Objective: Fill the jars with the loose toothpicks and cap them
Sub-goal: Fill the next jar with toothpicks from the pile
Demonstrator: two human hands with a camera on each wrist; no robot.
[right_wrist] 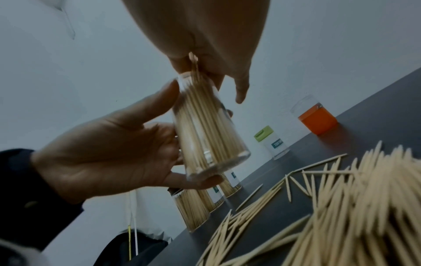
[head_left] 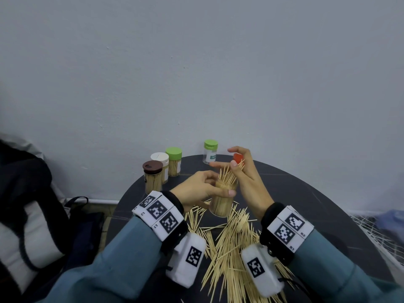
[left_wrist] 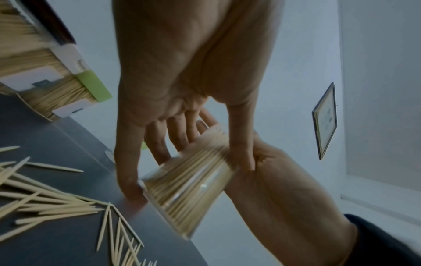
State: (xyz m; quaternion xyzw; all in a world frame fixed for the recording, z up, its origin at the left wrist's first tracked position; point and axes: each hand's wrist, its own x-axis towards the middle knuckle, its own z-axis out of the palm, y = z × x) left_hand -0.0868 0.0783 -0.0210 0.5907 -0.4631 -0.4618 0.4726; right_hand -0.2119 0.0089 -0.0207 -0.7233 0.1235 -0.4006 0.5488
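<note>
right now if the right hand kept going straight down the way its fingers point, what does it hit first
The right hand pinches a bunch of toothpicks over the open jar that the left hand grips. Straight down, it would probably meet the packed toothpick tips at the jar's mouth first, though depth is hard to judge.

label on clear jar with light-green cap (right_wrist: 271, 142): teal strip reads "TOOTH…", rest cut off | labels on other jars: too blurred to read | wrist-band tags: small digits, illegible | framed sheet on wall: unreadable
</note>
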